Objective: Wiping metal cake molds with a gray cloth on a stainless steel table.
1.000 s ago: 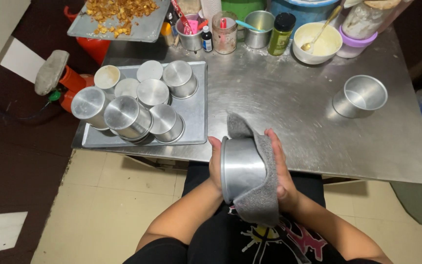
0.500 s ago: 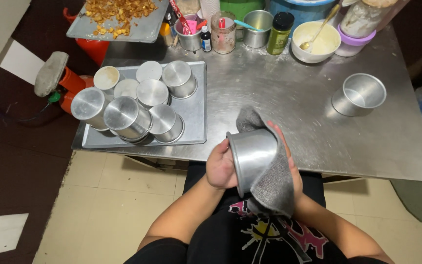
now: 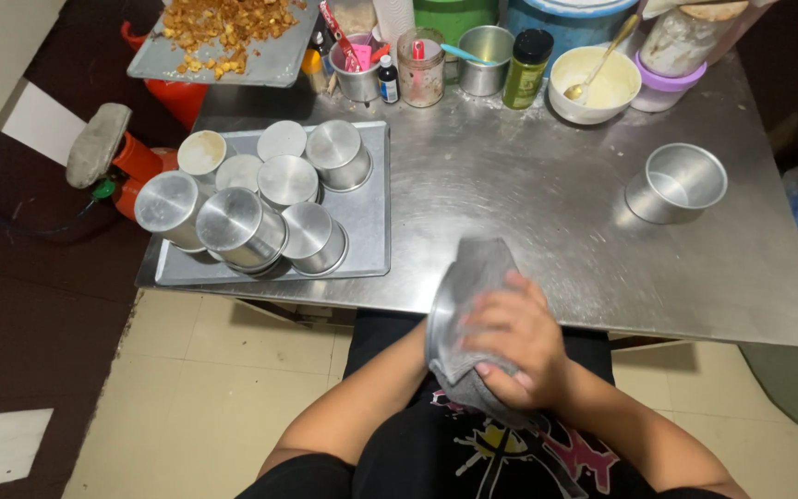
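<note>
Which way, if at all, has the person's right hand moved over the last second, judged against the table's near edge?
Yes. The right hand has swung from the metal cup's right side across its front, pressing the grey cloth there, by the table's near edge.

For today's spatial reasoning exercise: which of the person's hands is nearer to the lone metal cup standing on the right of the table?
Right. The right hand lies over the grey cloth, on the lone metal cup's side. The left hand is hidden behind the cloth, farther away.
</note>
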